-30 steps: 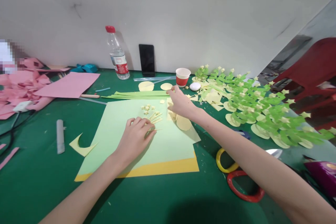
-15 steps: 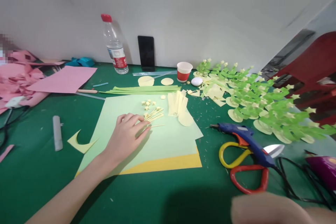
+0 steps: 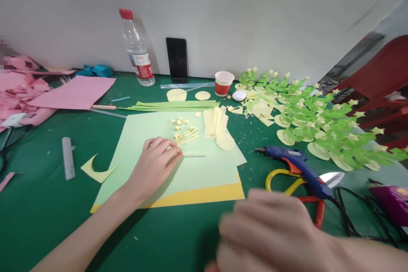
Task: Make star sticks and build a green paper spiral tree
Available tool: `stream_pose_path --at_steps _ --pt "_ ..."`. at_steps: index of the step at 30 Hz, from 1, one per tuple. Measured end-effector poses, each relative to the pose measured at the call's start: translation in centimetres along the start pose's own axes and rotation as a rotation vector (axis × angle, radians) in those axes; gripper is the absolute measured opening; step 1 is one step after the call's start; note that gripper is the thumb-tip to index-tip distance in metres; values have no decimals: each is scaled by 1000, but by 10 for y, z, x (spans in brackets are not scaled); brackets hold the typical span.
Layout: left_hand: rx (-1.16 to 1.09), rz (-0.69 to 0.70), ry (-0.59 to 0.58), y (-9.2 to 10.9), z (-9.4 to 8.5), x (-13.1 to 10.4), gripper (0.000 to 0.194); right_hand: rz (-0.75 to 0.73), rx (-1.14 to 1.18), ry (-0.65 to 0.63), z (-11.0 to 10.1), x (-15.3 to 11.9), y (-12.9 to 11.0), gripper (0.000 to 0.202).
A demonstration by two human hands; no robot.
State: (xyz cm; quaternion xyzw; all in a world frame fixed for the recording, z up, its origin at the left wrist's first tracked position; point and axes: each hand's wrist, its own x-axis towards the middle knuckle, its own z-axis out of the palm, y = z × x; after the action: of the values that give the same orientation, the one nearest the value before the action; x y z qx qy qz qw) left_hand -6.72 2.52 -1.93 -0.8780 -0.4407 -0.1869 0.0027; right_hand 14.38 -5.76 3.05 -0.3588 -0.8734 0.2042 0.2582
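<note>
My left hand [image 3: 161, 155] rests over the pale green paper sheet [image 3: 143, 182], its thumb and fingers pinching a thin pale stick [image 3: 195, 155] that points right. Just beyond the fingertips lies a small bundle of similar thin pale yellow sticks [image 3: 189, 137]. Several tiny folded paper stars [image 3: 178, 124] sit behind the bundle. My right hand [image 3: 264, 229], smeared by motion, is over the near edge of the table with its fingers curled; whether anything is in them is hidden. Scissors [image 3: 274, 174] lie partly covered by that hand.
A blue glue gun [image 3: 296, 161] lies across the scissors. Green paper sprigs with star tips [image 3: 321, 123] fill the right side. At the back stand a bottle [image 3: 140, 59], a phone [image 3: 177, 59] and a paper cup [image 3: 223, 84]. Pink paper [image 3: 76, 92] is at left.
My right hand has come in from the lower right, moving left and up over the scissors. The left hand stays put, and the stick in its pinch reaches slightly farther right.
</note>
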Motion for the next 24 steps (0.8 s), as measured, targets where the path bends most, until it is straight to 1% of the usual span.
stream_pose_path --at_steps 1,2,3,4,7,8,10,14,16,17,19,20,22,24 --pt "-11 29 3 5 0 0 26 -21 -53 32 -3 10 2 25" --pt "-25 60 3 10 -1 0 24 -47 -210 46 -6 18 6 25" --pt "-42 92 -1 15 -2 1 23 -24 -307 75 -8 23 11 28" --pt "-63 120 -8 21 -4 2 22 7 -340 57 -10 26 17 27" --pt "-157 176 -23 34 -10 6 24 79 -254 -30 -8 24 34 22" --pt "-179 193 -31 37 -12 8 24 95 -217 -41 -6 22 37 22" --pt "-204 235 -46 41 -16 12 23 138 -160 -11 -4 18 42 21" --pt "-270 295 -31 47 -19 22 22 235 -62 56 -5 16 43 11" --pt "-362 267 -26 51 -20 26 21 239 -17 68 -9 17 42 12" --pt "-439 223 -14 53 -21 28 17 241 20 81 -11 17 41 15" --pt "-655 76 4 57 -24 32 6 283 131 103 -17 18 38 18" --pt "-773 -7 -6 59 -26 33 4 320 199 112 -20 19 36 18" --pt "-973 -128 -65 63 -30 37 8 392 352 114 -26 20 31 17" --pt "-1090 -162 -132 66 -34 39 6 445 506 100 -30 20 27 17"
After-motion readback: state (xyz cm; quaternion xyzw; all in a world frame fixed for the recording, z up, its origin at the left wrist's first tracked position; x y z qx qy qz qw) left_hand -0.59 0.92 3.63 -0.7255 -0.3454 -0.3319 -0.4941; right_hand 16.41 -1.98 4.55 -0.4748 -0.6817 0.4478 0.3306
